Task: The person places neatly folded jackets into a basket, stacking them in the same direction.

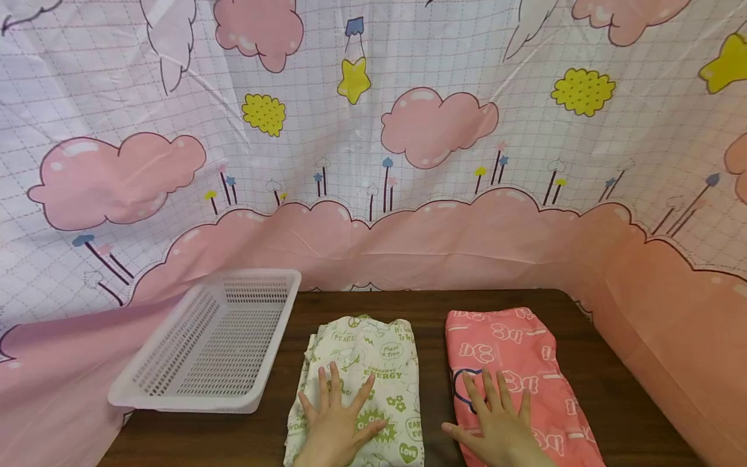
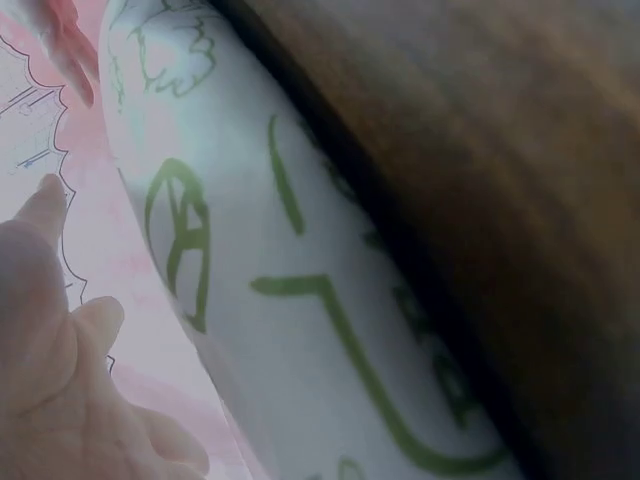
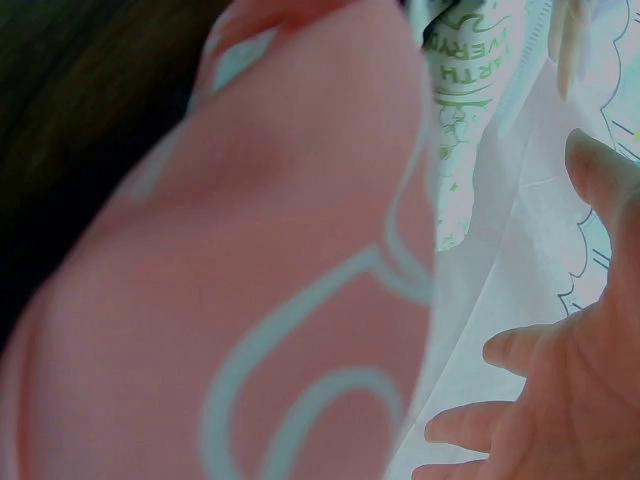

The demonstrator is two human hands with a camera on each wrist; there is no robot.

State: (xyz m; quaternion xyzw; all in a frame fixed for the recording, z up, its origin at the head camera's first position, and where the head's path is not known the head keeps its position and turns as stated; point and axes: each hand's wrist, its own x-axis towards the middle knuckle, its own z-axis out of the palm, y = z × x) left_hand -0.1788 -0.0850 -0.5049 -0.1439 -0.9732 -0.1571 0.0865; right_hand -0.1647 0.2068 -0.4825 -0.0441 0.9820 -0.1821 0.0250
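Across the dark brown table [image 1: 433, 350] we see two folded cloths lying side by side, with a strip of bare wood between them. On the left lies the white cloth [image 1: 379, 350], printed in green with words such as PEACE, ENERGY and LOVE, a peace sign and small flowers. To its right lies the pink cloth [image 1: 519, 337], patterned with white outlines and carrying a dark blue outline near its left edge.

Our left hand [image 1: 332, 425] is over the near part of the white cloth, grasping nothing, its fingers spread and fairly straight, the thumb pointing to the right. Our right hand [image 1: 498, 425] is over the near part of the pink cloth, likewise released, with its fingers fanned out; its thumb reaches past the cloth's left edge, over the wood. In both wrist views the background shows between our fingers and the nearest part of the cloth, yet we cannot tell whether either palm touches the fabric below it.

At the table's left side, beside the white cloth, we have a white plastic basket [image 1: 227, 350] with slotted walls and floor. Behind everything hangs a printed curtain [image 1: 327, 246] with pink clouds and yellow stars.
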